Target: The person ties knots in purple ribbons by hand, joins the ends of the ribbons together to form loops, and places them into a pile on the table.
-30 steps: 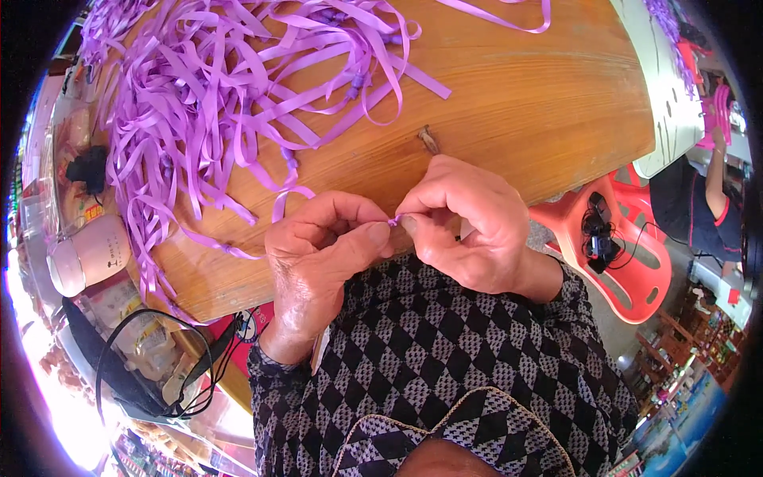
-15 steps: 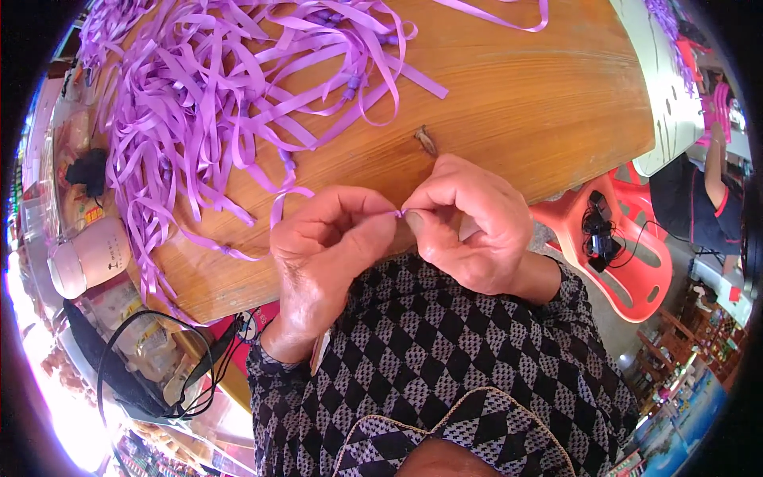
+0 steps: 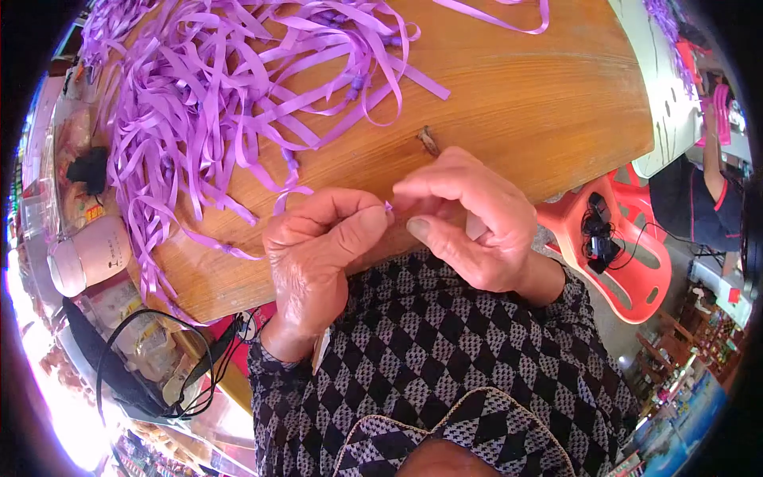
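My left hand is closed, its thumb and forefinger pinching a purple ribbon whose small end sticks out at the fingertips. The rest of that piece is hidden in the fist. Just to the right, my right hand has thumb and forefinger apart, with nothing visible between them. Both hands are raised over the near edge of the wooden table. Beyond the left hand spreads a big tangled heap of purple ribbons, some with darker purple knotted parts.
A small brown object lies on the table above my right hand. Left of the table are a pink jar and black cords. A red plastic stool bearing a black device stands right, near another person's arm.
My right hand has let go of the ribbon end, its thumb and forefinger parting. The left hand keeps its pinch and has shifted slightly left.
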Motion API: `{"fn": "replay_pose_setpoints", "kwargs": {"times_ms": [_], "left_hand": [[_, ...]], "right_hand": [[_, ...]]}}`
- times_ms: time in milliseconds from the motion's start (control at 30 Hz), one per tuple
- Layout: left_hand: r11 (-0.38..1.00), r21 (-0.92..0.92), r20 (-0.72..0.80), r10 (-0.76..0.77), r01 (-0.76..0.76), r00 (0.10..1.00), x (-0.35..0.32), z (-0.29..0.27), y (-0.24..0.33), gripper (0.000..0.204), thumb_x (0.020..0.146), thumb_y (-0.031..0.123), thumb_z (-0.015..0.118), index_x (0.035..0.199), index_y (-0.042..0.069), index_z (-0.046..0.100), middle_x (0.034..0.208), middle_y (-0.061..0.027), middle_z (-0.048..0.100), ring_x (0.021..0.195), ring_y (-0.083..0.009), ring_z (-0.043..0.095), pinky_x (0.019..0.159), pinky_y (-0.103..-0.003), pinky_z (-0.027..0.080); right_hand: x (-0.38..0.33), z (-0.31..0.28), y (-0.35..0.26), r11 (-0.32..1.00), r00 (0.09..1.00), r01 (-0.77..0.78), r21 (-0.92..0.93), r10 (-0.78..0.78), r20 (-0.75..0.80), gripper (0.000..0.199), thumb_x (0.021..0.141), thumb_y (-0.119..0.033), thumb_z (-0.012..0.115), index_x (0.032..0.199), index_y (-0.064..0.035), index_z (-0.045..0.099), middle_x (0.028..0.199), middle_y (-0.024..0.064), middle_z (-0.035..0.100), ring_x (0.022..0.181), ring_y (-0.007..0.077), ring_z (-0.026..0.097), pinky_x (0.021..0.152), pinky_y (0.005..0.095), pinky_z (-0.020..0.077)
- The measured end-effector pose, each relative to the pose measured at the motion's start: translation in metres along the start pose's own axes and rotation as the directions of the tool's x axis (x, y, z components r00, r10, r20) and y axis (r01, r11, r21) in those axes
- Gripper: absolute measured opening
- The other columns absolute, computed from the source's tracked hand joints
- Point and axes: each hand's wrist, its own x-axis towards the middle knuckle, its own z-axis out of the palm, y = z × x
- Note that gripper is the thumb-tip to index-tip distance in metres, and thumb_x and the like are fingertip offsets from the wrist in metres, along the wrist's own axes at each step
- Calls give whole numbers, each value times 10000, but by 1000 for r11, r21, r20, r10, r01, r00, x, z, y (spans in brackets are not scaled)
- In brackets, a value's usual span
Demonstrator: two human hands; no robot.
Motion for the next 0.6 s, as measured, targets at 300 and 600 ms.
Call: {"fn": "replay_pose_setpoints", "kwargs": {"times_ms": [300,600], "left_hand": [[998,-51,106,-18,24,994,-2,-1,-2,148,806,128,656,778,-14,625,669,10,583,543,-30,432,480,-176,315],[999,45,163,-17,10,986,-5,-7,-6,171,821,157,644,777,-5,609,670,22,568,571,-27,421,497,-176,318]], "right_hand": [[9,-3,2,989,987,145,-19,-143,69,234,667,-60,744,838,25,610,798,91,586,663,186,534,552,266,407],[-1,-2,-2,981,985,-68,183,37,169,158,688,49,673,813,14,583,748,82,571,649,169,513,540,263,382]]}}
